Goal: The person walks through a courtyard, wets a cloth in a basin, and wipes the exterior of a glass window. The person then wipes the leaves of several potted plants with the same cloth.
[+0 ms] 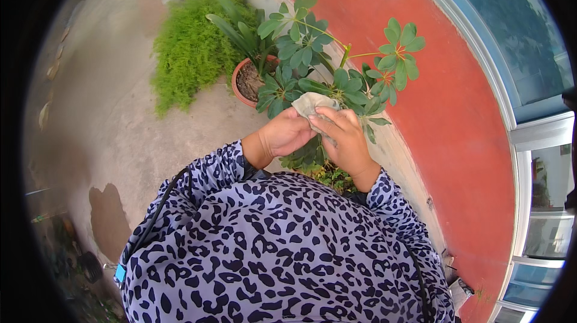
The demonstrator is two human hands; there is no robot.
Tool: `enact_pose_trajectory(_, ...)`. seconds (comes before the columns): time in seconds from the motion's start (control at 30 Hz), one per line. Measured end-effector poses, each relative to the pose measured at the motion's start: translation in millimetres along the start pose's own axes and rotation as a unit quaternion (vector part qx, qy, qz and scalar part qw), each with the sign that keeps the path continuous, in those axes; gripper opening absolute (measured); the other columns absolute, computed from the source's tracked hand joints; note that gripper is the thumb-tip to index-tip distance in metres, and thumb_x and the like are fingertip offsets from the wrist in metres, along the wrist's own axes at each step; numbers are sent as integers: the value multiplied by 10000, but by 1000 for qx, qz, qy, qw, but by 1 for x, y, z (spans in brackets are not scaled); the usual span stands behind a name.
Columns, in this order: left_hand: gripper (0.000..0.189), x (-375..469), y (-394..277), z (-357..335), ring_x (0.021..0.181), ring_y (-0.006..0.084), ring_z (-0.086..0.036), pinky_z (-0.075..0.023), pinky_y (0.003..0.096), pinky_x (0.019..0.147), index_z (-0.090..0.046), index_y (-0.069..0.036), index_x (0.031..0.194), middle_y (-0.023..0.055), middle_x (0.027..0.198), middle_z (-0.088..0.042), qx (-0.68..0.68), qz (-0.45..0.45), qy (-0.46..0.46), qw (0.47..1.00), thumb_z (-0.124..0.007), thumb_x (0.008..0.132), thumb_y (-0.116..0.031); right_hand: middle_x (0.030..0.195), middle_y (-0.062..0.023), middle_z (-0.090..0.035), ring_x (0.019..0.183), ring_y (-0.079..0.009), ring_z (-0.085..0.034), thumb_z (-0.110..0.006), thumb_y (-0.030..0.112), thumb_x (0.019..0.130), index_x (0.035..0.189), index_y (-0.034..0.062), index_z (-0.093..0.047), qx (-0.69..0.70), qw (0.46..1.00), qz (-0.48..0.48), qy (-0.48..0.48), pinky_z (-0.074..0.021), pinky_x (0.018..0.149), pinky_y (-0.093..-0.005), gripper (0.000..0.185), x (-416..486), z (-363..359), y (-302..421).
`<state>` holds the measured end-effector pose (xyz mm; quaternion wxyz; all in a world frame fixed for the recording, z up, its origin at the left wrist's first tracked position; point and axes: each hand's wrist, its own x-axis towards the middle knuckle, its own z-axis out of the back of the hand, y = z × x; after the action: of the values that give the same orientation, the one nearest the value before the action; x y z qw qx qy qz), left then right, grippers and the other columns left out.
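Note:
A crumpled, pale grey cloth [311, 103] is bunched between both hands at the middle of the view. My right hand [347, 140] grips it from above, with the fingers spread over its folds. At its lower left edge, my left hand [288, 133] pinches the cloth with the thumb on top; its fingertips are partly hidden. Directly around and beyond the hands spreads an umbrella plant [345, 84] with glossy green leaflets. Whether a leaf lies inside the cloth cannot be seen.
A terracotta-coloured pot [239, 90] with strap-leaved greenery stands beyond my left hand, beside a feathery bright green plant [194, 48]. To the right runs a red wall [455, 111] with framed windows [536, 142]. A wet patch [108, 219] darkens the concrete floor [121, 120] at left.

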<state>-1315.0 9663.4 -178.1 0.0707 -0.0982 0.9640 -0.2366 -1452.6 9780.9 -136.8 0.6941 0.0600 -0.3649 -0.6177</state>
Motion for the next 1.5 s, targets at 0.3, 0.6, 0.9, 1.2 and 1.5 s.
enact_pose_trajectory(0.3,490,-7,-24,0,1262,165,-457,-304,331,1126,-425,-52,1356,48,1323,-503,-34,27,30,999,-417,889,91,1157,32,-601,861,-235,-511,-667,36,675,1087,171,-676,-202,972,-97,-76,-456,788,-345,434,12,-13,0)
enact_pose_trajectory(0.6,457,-5,-13,4,1268,131,-439,-314,324,1101,-420,-72,1361,11,1340,-487,-13,24,4,1000,-457,916,27,1111,32,-605,858,-225,-516,-644,53,712,1088,158,-676,-225,969,-91,-55,-466,772,-333,392,1,-13,4)
enact_pose_trajectory(0.9,598,-12,-9,2,1299,130,-406,-272,325,1134,-306,-80,1443,20,1388,-442,-9,49,20,999,-401,878,93,1119,14,-599,875,-235,-520,-654,28,693,1113,155,-666,-189,980,-32,-60,-466,778,-344,439,-6,-19,0)
enact_pose_trajectory(1.2,678,-12,-10,10,1396,144,-255,-217,336,1149,-181,-25,1477,66,1501,-272,35,100,18,994,-415,857,114,1118,-27,-603,918,-272,-517,-623,-60,682,1132,128,-657,-205,963,-133,-117,-447,831,-360,488,-24,-2,-16)
enact_pose_trajectory(1.5,586,25,-13,13,1239,145,-431,-322,377,1041,-289,-84,1453,32,1397,-428,175,37,-126,976,-533,967,-305,1119,-71,-609,928,-281,-535,-604,-95,681,1133,89,-653,-178,957,-115,-196,-423,836,-359,490,-23,5,-2)
